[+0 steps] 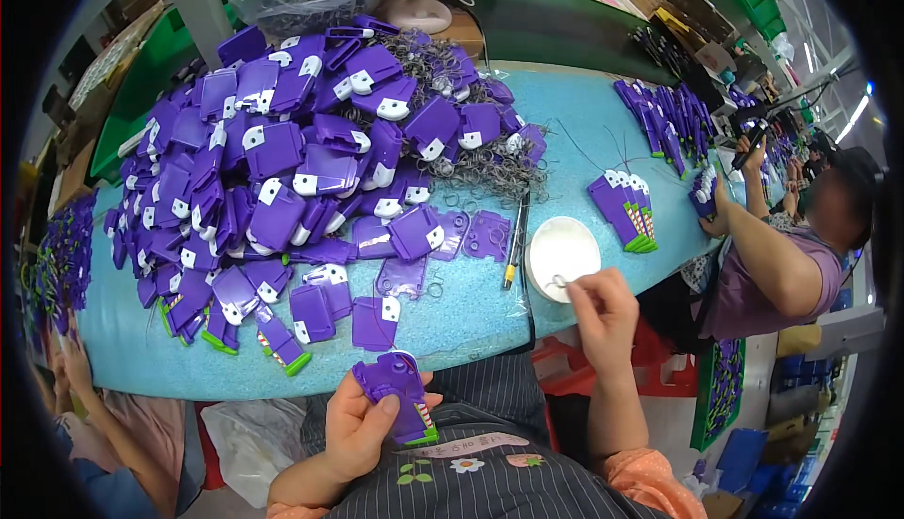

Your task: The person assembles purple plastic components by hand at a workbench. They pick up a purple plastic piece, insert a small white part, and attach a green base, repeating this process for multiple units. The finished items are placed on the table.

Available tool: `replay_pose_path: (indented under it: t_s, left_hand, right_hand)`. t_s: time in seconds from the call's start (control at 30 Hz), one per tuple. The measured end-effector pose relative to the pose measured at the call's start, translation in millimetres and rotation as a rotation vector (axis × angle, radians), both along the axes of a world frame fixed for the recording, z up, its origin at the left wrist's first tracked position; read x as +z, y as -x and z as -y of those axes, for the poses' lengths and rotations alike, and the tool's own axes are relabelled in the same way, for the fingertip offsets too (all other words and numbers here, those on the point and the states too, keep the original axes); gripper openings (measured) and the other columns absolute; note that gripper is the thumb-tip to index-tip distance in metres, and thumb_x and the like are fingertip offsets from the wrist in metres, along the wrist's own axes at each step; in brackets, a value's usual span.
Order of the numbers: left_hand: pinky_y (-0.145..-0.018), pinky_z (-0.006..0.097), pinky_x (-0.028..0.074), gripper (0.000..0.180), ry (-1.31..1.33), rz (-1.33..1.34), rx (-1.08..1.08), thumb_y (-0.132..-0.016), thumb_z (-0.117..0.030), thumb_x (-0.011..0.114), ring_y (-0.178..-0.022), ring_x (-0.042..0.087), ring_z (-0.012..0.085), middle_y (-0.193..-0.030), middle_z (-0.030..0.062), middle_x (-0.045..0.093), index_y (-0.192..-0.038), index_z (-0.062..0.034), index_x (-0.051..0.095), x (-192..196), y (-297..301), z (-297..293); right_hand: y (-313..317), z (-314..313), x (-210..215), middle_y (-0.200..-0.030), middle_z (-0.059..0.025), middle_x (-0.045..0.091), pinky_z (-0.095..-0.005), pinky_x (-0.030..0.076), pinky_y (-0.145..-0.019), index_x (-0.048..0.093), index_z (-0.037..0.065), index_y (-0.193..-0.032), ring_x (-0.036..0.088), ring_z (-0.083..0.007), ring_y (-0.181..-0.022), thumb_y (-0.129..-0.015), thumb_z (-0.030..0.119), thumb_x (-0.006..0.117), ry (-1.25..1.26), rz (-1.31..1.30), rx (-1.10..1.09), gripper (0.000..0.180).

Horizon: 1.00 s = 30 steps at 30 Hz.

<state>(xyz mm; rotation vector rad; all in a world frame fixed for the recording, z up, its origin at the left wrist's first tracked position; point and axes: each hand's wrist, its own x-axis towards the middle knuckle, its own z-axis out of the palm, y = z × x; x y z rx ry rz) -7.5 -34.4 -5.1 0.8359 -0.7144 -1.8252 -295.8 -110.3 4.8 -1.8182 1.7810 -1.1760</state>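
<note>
My left hand (356, 432) is closed round a purple plastic toy part (397, 376) with a green end and a red-and-white striped strip, held low in front of my apron. A thin reddish wire or thread rises from its top. My right hand (607, 316) is at the near right edge of a round white bowl (565, 244), thumb and forefinger pinched together. Just at those fingertips, over the bowl, shows a small metal spring (559, 281). Close beyond my left hand lies a purple half-shell with a white corner (376, 322).
A big heap of purple shells (273, 152) covers the table's left. Loose springs (490, 170) tangle beside it. A yellow-and-black pen-like tool (513, 260) lies left of the bowl. Finished-looking purple pieces (621, 208) are fanned at right. A co-worker (777, 265) sits there; another's hands (75, 368) show far left.
</note>
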Motion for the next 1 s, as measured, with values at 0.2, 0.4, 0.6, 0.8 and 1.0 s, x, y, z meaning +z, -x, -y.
replay_pose_path:
  t_s: [0.2,0.4,0.6,0.8,1.0]
  left_hand:
    - [-0.092,0.042,0.047,0.036,-0.053,0.01,-0.074,-0.093,-0.004,0.041,-0.106,0.058,0.0332,-0.12,0.0254,0.051,-0.127,0.0015,0.033,13.8,-0.7,-1.7]
    - [-0.094,0.037,0.046,0.038,0.013,-0.026,-0.114,-0.094,-0.002,0.038,-0.112,0.054,0.0265,-0.124,0.02,0.049,-0.131,0.0015,0.03,22.3,12.2,4.8]
    - [-0.091,0.029,0.044,0.038,0.042,-0.003,-0.066,-0.095,-0.004,0.039,-0.112,0.053,0.0189,-0.126,0.015,0.048,-0.131,0.0041,0.03,21.4,7.0,-4.0]
    - [-0.093,0.03,0.044,0.037,0.058,0.133,-0.289,-0.094,-0.002,0.037,-0.108,0.056,0.0219,-0.124,0.018,0.05,-0.13,0.004,0.032,11.6,0.6,-1.5]
    - [-0.075,0.027,0.049,0.029,0.196,0.394,-0.547,-0.093,-0.007,0.044,-0.09,0.062,0.0142,-0.102,0.0112,0.064,-0.121,0.0016,0.042,10.0,-7.1,5.7]
  right_hand:
    - [-24.4,-10.7,17.7,-0.084,-0.0029,0.047,-0.0203,0.034,-0.062,0.054,0.0,-0.08,0.043,-0.0086,-0.07,-0.082,-0.003,0.056,0.114,0.427,0.086,0.004]
    - [-92.4,-28.8,7.5,-0.106,-0.0103,0.048,-0.0274,0.04,-0.081,0.052,0.003,-0.09,0.047,-0.0133,-0.09,-0.088,0.004,0.053,-0.188,0.938,0.526,0.003]
    - [-108.0,-37.4,2.4,-0.106,-0.0119,0.051,-0.0283,0.045,-0.082,0.049,0.002,-0.095,0.052,-0.0121,-0.091,-0.091,0.005,0.05,-0.452,1.039,0.662,0.004]
    - [-90.6,-33.4,10.4,-0.092,-0.0063,0.055,-0.0234,0.044,-0.074,0.046,0.001,-0.097,0.053,-0.009,-0.083,-0.087,0.003,0.057,-0.669,0.956,0.591,0.014]
    - [-68.4,0.3,41.6,-0.081,0.0002,0.054,-0.0196,0.039,-0.061,0.049,0.002,-0.088,0.05,-0.0046,-0.072,-0.083,0.006,0.066,-1.027,0.628,0.801,0.018]
